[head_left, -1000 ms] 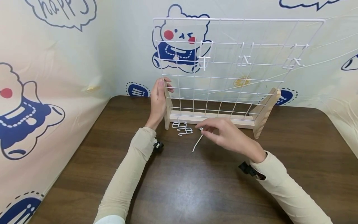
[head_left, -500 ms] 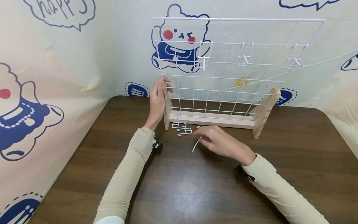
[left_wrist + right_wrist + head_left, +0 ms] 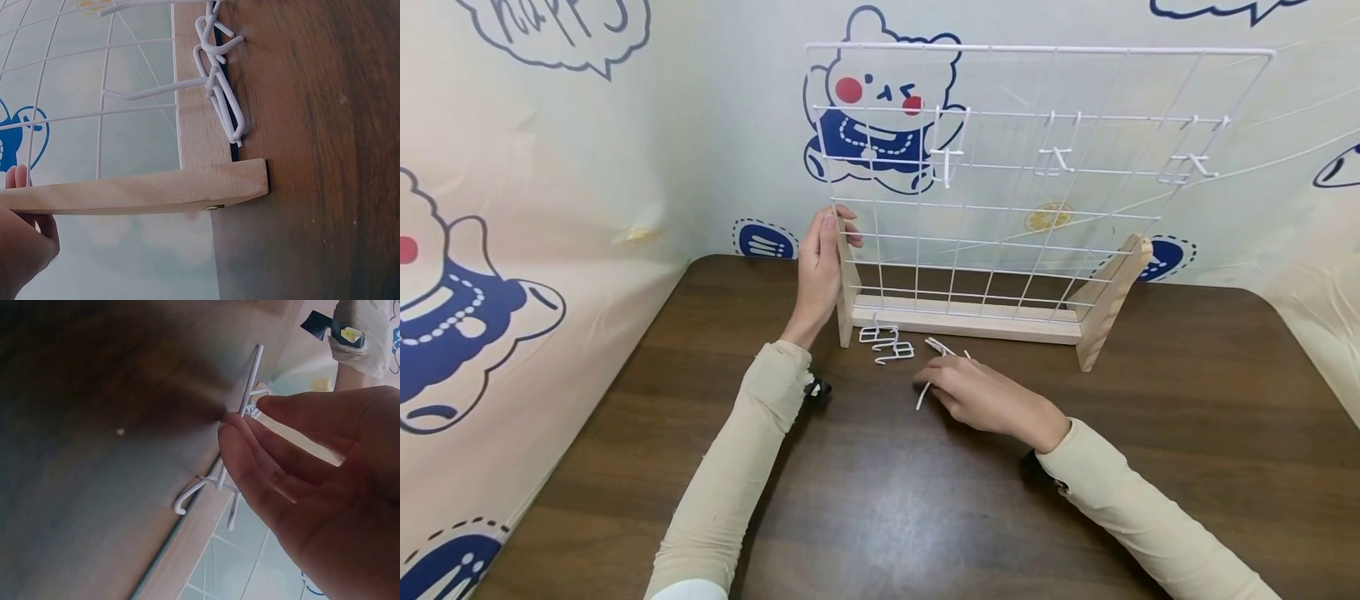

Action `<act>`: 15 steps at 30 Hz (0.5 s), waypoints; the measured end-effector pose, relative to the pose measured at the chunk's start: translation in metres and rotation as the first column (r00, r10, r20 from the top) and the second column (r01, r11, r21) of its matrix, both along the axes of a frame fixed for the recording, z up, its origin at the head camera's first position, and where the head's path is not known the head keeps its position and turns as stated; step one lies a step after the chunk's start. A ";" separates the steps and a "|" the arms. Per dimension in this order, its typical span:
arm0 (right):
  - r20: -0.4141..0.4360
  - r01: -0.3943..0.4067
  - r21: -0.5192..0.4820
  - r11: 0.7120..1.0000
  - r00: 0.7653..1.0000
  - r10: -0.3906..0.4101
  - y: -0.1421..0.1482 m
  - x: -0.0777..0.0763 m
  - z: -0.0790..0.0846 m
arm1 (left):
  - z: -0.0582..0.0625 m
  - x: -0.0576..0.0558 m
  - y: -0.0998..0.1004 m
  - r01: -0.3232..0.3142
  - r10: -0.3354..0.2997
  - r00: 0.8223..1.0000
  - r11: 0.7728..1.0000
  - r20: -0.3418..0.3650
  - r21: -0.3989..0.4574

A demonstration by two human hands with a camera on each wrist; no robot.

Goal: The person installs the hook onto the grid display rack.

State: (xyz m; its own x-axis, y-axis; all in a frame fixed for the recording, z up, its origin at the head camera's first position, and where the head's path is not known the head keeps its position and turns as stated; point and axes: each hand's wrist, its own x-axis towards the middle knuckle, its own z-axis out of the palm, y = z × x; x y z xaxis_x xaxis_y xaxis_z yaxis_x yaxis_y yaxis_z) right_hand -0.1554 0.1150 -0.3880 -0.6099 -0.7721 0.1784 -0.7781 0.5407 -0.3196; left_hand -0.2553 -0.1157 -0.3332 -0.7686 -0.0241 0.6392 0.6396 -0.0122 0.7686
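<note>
My left hand (image 3: 822,275) grips the left wooden upright (image 3: 131,195) of a white wire grid rack (image 3: 966,310), thumb on the near side and fingertips showing past its inner edge. On the table, my right hand (image 3: 981,392) has its bent fingers at the rod of a loose white wire hook (image 3: 251,378); the thumb stands a little apart from the rod. The palm covers part of this hook in the head view. Close to its left, more white hooks (image 3: 895,352) lie in a small tangle by the rack's base.
Three white hooks hang along the upper grid, among them a left one (image 3: 947,158), a middle one (image 3: 1058,158) and a right one (image 3: 1191,165). The rack's right wooden upright (image 3: 1116,300) stands on the brown table (image 3: 880,500). Printed cloth (image 3: 730,133) lines the walls behind.
My right hand has moved left and down toward the table, fingers now low at the loose hook's rod. The left hand keeps its grip on the upright. The hooks show no clear shift.
</note>
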 end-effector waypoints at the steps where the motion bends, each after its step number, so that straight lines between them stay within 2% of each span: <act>1: 0.002 0.005 0.002 1.000 1.000 -0.005 0.000 0.001 0.000 | 0.000 0.000 0.000 -0.002 0.002 1.000 1.000 0.001 -0.002; 9: -0.029 0.036 0.010 0.999 0.999 -0.035 0.003 0.001 0.002 | 0.001 0.002 -0.001 -0.007 0.007 1.000 1.000 0.005 -0.016; 15: -0.039 0.044 -0.119 0.992 0.998 -0.049 0.009 -0.005 0.012 | 0.001 0.001 -0.001 -0.005 0.005 1.000 1.000 0.009 -0.014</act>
